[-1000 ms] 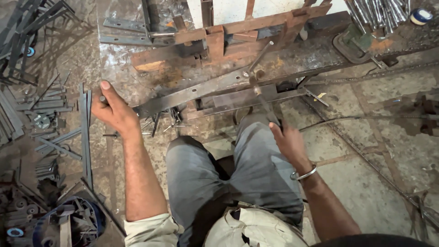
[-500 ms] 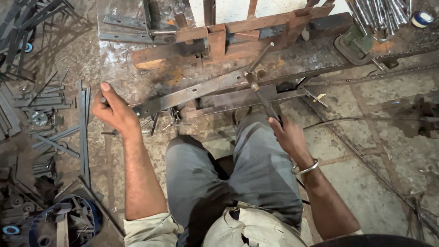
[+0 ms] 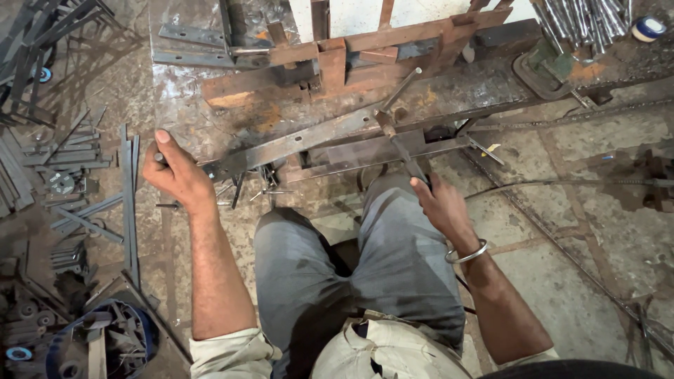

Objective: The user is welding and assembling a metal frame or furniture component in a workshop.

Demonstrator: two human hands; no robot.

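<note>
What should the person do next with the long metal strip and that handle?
Probably pull the dark metal lever handle down. The right hand already grips its end, and the left hand holds the long flat grey steel strip lying across the rusty iron workbench beneath the lever's pivot, so it looks set.

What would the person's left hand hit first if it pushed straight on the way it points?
Probably the long flat steel bar: the left hand already grips its near end, so it would press along that bar toward the rusty jig, though depth is unclear.

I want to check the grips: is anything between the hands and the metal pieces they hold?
Nothing visible. The left hand closes directly on the flat steel bar, and the right hand directly on the lever handle.
</note>
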